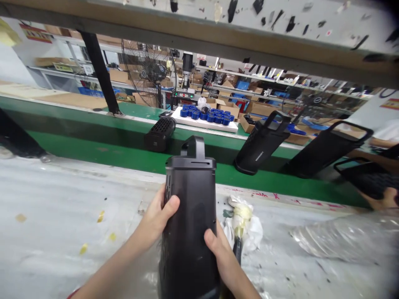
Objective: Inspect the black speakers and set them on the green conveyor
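A tall black plastic housing with a loop handle on top (191,216) is held upright between my two hands above the pale worktable (93,232). My left hand (160,216) grips its left side near the slotted vents, thumb on the front face. Lower down, my right hand (220,249) clasps the right edge, its thumb also on the front. The fingers behind the housing are hidden. Just right of it lies a tool with a white and yellow wrapped head (242,216) and a dark handle.
Black housings stand on the green conveyor (124,160), including a lettered one (262,143) and a smaller perforated one (160,133). Blue round parts (210,116) sit on a white board. At right, another person's hand (388,199) holds a black housing near clear plastic wrap (339,234). A shelf beam (199,31) crosses overhead.
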{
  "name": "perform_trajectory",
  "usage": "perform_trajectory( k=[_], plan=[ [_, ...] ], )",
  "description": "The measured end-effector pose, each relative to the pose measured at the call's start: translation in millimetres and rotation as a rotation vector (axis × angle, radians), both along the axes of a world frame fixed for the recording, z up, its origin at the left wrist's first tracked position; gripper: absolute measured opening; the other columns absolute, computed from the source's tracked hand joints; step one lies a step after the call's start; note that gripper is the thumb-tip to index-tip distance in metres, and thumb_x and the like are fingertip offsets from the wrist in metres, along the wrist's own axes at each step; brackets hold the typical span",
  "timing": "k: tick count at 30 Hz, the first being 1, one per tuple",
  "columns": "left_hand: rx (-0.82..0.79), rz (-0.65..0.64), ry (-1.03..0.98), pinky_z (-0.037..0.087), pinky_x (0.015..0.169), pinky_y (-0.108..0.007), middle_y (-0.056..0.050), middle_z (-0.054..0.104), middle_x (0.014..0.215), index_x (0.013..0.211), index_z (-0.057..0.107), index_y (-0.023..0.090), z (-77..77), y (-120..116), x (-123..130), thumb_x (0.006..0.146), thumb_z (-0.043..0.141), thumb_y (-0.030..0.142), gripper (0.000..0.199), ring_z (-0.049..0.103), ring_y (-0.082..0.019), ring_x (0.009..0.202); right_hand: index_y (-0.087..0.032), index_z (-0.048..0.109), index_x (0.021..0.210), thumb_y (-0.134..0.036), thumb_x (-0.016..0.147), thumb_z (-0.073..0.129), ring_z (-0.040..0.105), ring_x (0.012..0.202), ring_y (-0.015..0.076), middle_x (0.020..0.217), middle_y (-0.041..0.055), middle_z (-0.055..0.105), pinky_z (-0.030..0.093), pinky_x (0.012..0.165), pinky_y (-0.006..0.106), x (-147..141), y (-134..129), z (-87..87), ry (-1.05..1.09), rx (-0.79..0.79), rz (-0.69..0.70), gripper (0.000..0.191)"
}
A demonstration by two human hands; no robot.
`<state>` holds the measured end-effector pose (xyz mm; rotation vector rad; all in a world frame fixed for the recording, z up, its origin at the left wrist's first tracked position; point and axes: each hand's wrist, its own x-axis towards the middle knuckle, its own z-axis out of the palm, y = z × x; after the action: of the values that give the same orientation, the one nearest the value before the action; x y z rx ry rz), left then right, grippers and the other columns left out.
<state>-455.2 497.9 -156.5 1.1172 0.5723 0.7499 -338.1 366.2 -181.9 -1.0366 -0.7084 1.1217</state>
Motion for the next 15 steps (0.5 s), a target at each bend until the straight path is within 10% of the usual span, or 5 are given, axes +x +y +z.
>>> perform_trajectory(
  k=[15],
  plan=[
    [-0.003, 0.058, 0.143, 0.051, 0.100, -0.039, -0.010, 0.068, 0.111, 0.109, 0.058, 0.019, -13.3, 6, 6, 0.073, 0.062, 0.077, 0.068, 0.063, -0.027, 0.102, -0.025, 0.047, 0.140, -0.046, 0.081, 0.076, 0.059, 0.123, 0.0194, 0.135, 0.0032, 0.061, 0.048, 0.104, 0.028, 3, 7, 10.6, -0.056, 0.021, -0.005, 0.069]
  ],
)
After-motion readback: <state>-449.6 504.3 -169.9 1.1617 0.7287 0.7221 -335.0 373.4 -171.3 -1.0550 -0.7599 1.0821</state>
